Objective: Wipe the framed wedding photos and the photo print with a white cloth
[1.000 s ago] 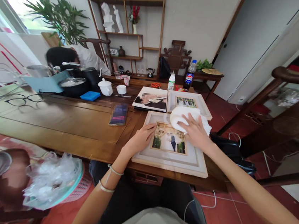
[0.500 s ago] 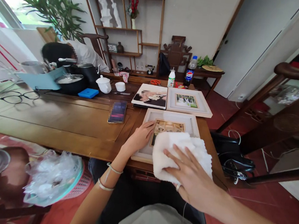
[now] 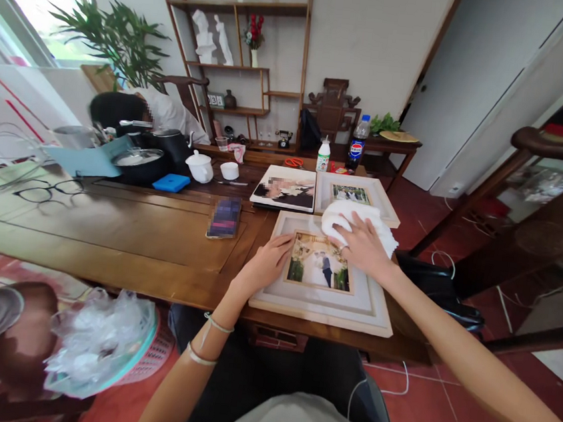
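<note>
A pale wooden picture frame [image 3: 321,309] lies flat near the table's front edge, with a photo of a couple [image 3: 321,262] in its middle. My left hand [image 3: 269,260] rests on its left side, fingers stretched toward the photo. My right hand [image 3: 363,243] presses a fluffy white towel [image 3: 356,212] onto the upper right part of the frame and grips it. The towel covers that far corner and overlaps the near edge of a second framed photo [image 3: 384,195]. Left of that one is a white-edged photo panel [image 3: 284,188].
A phone [image 3: 224,217], a white teapot [image 3: 200,167], a cup [image 3: 229,170] and a blue box [image 3: 171,182] are on the table. Behind the frames stand a cola bottle [image 3: 358,142] and a milk bottle [image 3: 323,155]. A basket [image 3: 159,346] holding plastic bags sits lower left.
My right hand and the towel have moved away from me, from the frame's near right side to its far right corner, uncovering the photo. My left hand stays on the frame.
</note>
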A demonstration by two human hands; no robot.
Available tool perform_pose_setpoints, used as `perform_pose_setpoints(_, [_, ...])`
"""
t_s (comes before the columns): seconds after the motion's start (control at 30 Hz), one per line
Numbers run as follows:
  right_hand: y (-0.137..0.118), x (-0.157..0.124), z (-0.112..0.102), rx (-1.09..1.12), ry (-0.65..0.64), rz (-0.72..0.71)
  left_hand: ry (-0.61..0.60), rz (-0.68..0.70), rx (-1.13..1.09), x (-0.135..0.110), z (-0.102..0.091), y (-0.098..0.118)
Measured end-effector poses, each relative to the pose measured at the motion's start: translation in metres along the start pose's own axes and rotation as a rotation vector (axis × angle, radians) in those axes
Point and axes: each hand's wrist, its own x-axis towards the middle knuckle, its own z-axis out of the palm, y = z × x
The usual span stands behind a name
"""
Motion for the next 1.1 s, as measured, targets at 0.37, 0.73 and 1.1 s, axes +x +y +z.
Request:
perform_pose_setpoints(0.37, [-0.072,-0.082,-0.063,0.309,-0.317,-0.265,0.039,0.029,-0.001,0.0,0.008,-0.007])
perform_pose_setpoints(0.73, [-0.05,-0.059,-0.023,0.177,-0.069,-0.015,0.03,0.053,-0.004,0.001,0.005,-0.006])
perform_pose_setpoints(1.1, [-0.043,0.011,-0.009,0.158,-0.174,-0.12,0.054,0.06,-0.025,0.001,0.002,-0.001])
